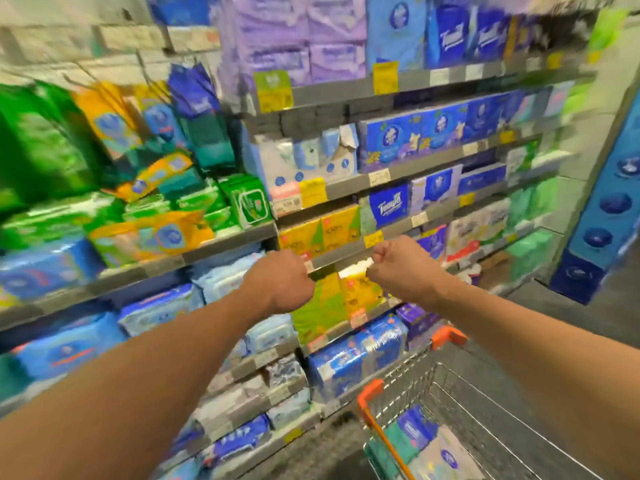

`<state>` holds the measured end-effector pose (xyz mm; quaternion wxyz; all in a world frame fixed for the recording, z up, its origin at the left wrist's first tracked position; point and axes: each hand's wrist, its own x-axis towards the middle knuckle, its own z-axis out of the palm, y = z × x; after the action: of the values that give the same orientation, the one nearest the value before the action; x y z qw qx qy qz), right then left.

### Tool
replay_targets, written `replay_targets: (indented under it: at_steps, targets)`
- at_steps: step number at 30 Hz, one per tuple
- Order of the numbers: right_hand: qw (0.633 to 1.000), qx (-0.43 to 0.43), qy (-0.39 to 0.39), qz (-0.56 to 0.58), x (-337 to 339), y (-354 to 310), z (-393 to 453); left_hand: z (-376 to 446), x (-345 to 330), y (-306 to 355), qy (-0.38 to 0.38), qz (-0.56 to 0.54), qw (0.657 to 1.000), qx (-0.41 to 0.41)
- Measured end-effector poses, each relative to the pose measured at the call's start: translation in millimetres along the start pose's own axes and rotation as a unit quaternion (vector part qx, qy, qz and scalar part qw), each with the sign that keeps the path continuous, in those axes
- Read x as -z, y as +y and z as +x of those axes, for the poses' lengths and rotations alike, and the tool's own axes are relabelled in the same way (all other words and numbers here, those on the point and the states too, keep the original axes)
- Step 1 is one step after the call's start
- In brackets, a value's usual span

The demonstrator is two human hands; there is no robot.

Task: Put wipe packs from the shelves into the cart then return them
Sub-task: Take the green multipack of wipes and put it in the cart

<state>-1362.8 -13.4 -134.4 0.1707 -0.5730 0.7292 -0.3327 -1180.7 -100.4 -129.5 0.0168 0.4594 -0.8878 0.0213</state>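
Observation:
Both my arms reach out toward the shelves in a blurred view. My left hand (280, 280) is curled into a loose fist in front of the yellow-green packs (332, 299), and nothing shows in it. My right hand (403, 263) is also curled, at a shelf edge, with a small bright white patch by its fingertips that I cannot identify. The wire cart (460, 403) with orange corners stands at lower right. In it lie a blue and teal wipe pack (412, 433) and a pale pack (446, 459). Blue wipe packs (156, 308) fill the shelves at left.
Shelves of tissue and wipe packs run from left to right, with yellow price tags (313, 192) on their edges. Green and orange packs (156, 233) sit on the upper left shelf. A blue display stand (602, 209) stands at far right beside open grey floor (568, 317).

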Motion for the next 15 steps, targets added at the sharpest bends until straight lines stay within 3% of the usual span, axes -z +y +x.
replay_targets:
  at_steps: [5, 15]
  targets:
    - [0.997, 0.080, 0.008, 0.016, -22.0, -103.9, 10.6, -52.1, 50.5, -95.0, 0.045, 0.017, 0.996, 0.072]
    - [0.968, 0.226, -0.058, -0.096, -131.6, -308.1, -4.3, -224.1, 97.3, -282.5, 0.071, 0.052, 0.976, 0.200]
